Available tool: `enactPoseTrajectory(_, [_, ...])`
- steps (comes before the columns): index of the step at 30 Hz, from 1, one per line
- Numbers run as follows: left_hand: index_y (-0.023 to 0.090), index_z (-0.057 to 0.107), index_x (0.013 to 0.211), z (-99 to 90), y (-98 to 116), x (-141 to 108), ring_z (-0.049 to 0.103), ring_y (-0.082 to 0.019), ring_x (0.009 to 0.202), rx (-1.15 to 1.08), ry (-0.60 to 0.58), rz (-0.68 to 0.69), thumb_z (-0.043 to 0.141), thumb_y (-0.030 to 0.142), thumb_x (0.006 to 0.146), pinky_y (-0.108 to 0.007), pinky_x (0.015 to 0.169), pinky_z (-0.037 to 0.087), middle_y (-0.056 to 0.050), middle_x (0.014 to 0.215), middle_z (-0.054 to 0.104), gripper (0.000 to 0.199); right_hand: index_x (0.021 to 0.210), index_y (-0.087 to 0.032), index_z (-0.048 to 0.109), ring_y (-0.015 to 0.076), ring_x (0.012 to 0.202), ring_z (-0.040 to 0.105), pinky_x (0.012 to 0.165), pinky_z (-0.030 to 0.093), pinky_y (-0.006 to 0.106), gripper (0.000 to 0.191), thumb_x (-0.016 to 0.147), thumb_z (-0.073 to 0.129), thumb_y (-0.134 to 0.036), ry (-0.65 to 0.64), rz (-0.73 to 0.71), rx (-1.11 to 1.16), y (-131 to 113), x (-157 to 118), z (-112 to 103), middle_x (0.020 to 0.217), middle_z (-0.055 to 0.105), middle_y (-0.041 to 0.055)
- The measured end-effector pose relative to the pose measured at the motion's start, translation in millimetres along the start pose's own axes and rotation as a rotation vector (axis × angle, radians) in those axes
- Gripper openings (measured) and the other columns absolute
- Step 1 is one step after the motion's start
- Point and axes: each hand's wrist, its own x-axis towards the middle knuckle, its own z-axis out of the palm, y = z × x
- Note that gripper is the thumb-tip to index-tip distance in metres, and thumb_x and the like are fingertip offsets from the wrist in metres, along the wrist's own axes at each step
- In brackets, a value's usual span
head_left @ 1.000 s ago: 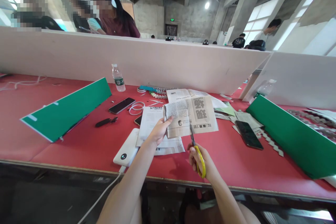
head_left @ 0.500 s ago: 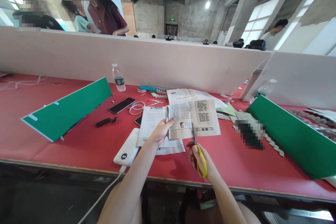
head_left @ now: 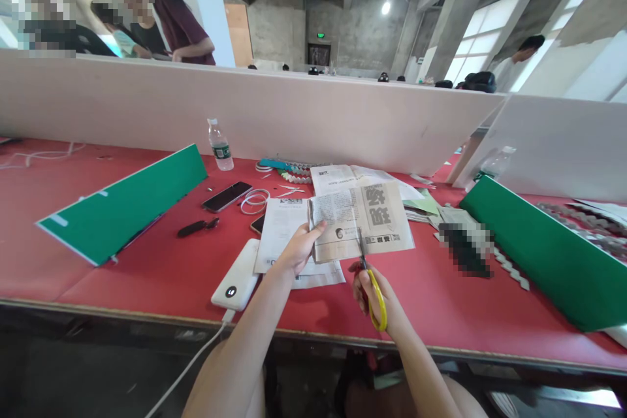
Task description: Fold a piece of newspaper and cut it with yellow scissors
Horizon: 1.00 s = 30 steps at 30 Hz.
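Red tabletop [head_left: 166, 274] | 2 green boards [head_left: 130, 202] | left hand [head_left: 301, 248] pinching newsprint [head_left: 336, 212] | right hand [head_left: 390, 307] gripping 1 scissors [head_left: 381, 302]

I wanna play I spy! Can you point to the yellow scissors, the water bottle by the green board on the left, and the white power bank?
yellow scissors [head_left: 377, 305]: head view, handle
water bottle [head_left: 222, 151]: head view, label
white power bank [head_left: 238, 274]: head view, casing

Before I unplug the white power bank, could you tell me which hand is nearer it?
Left: the left hand is right of the power bank; the right hand is farther right, with scissors.
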Motion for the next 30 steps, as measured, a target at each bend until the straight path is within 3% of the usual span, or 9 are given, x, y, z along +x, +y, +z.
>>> enactPoseTrajectory(30, [0.016,0.063,0.098,3.7,5,-3,0.057,-0.026,0.106,0.036,0.002,-0.013,0.065,0.034,0.074,-0.042,0.098,0.038,-0.009,0.11,0.065,0.03,0.082,-0.018,0.048,0.005,0.029,0.039,0.029,0.025,0.015,0.045,0.078,0.042,-0.062,0.008,0.106,-0.099,-10,-3,0,0.046,0.046,-0.0069])
